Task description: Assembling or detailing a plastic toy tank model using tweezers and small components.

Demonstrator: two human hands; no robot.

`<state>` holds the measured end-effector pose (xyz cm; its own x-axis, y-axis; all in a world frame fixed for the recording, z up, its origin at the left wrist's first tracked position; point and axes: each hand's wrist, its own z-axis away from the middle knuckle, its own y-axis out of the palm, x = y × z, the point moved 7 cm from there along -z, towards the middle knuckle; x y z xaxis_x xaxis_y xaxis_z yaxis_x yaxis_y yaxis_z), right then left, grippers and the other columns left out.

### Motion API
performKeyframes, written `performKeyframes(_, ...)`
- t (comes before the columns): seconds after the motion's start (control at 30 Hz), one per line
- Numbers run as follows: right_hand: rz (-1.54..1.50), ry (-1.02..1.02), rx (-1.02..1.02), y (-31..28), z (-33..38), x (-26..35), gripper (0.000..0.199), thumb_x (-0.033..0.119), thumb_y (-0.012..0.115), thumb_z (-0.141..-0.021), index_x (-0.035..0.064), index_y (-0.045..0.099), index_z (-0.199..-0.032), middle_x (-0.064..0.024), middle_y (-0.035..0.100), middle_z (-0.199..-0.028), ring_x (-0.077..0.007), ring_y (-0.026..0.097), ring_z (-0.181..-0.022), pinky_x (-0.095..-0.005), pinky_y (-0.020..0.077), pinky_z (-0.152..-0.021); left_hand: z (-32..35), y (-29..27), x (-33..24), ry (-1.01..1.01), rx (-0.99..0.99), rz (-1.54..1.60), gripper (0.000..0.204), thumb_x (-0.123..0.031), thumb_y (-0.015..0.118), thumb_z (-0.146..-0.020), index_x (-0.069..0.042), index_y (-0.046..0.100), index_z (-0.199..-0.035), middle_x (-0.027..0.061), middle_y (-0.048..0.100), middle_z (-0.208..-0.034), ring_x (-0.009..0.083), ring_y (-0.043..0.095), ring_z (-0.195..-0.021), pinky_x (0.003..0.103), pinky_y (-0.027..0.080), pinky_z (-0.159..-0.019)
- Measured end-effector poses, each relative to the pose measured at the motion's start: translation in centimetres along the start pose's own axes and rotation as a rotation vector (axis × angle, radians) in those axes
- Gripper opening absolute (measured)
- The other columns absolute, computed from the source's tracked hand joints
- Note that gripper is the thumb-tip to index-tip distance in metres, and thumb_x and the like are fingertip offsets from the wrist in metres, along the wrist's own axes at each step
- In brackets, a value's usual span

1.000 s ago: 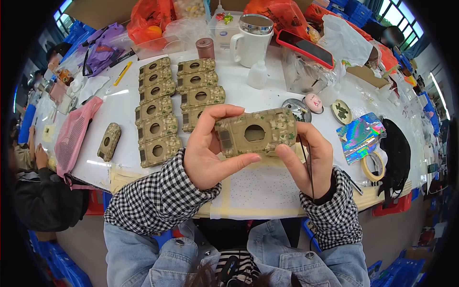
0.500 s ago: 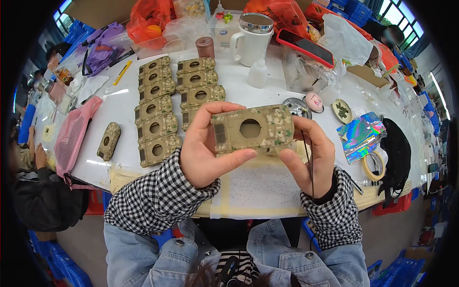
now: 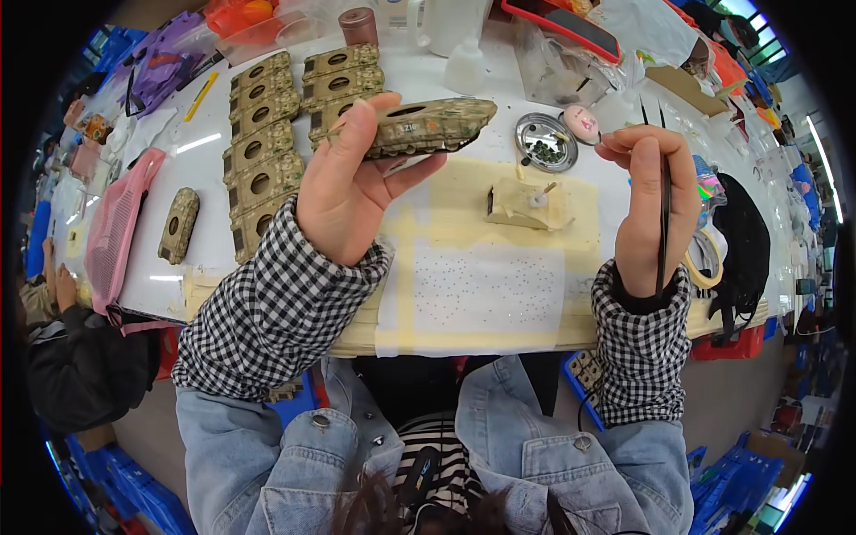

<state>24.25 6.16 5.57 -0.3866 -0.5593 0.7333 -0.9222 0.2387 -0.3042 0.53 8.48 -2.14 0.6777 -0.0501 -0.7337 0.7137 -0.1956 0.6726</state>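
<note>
Left hand (image 3: 343, 183) grips camouflaged hull (image 3: 428, 127), right hand (image 3: 651, 201) tweezers (image 3: 664, 214)

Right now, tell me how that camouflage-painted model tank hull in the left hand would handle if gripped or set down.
The camouflage-painted model tank hull looks rigid: it keeps its shape though the left hand pinches only one end. Probably light, since fingertips alone carry it. Its long flat form suggests it would rest stably on the white table and not roll.
</note>
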Motion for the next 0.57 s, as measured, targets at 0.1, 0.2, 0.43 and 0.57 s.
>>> performKeyframes(0.1, 0.062, -0.064, 0.061, -0.7, -0.2, 0.4, 0.017, 0.011, 0.049, -0.099, -0.0024, 0.059, -0.096, -0.0086, 0.064, -0.090, -0.0128, 0.058, -0.082, -0.0262, 0.0462, -0.078, -0.7, 0.8, -0.8, -0.003, 0.030, -0.047, 0.030, -0.026, 0.055, -0.097, -0.004, 0.055, -0.117, 0.0103, 0.064, -0.111, 0.0229, 0.062, -0.107, 0.040, 0.052, -0.095)
performKeyframes(0.2, 0.107, -0.139, 0.147, -0.4, -0.5, 0.3, 0.014, 0.009, 0.053, -0.096, -0.0020, 0.061, -0.094, -0.0082, 0.065, -0.086, -0.0139, 0.058, -0.078, -0.0262, 0.0453, -0.073, -0.9, 1.1, -0.8, -0.032, 0.018, -0.045, 0.029, -0.026, 0.058, -0.096, -0.004, 0.056, -0.116, 0.0099, 0.063, -0.112, 0.0220, 0.062, -0.106, 0.040, 0.053, -0.094)
performKeyframes(0.43, 0.178, -0.241, 0.134, 0.6, -0.9, -0.2, 0.007, 0.003, 0.060, -0.090, 0.0004, 0.066, -0.092, -0.0104, 0.062, -0.080, -0.0210, 0.058, -0.074, -0.0292, 0.0453, -0.070, -1.8, 3.3, 0.3, -0.098, -0.016, -0.061, 0.045, -0.041, 0.041, -0.101, -0.003, 0.048, -0.124, 0.0129, 0.058, -0.121, 0.0261, 0.058, -0.115, 0.041, 0.052, -0.098)
performKeyframes(0.57, 0.281, -0.271, 0.212, 1.1, -0.3, -1.0, 0.007, 0.004, 0.062, -0.088, 0.0029, 0.067, -0.092, -0.0110, 0.064, -0.083, -0.0241, 0.059, -0.074, -0.0304, 0.0472, -0.074, -1.8, 2.2, 2.2, -0.208, -0.026, 0.017, 0.050, -0.045, 0.037, -0.102, -0.003, 0.045, -0.128, 0.0125, 0.057, -0.122, 0.0268, 0.058, -0.116, 0.040, 0.053, -0.096)
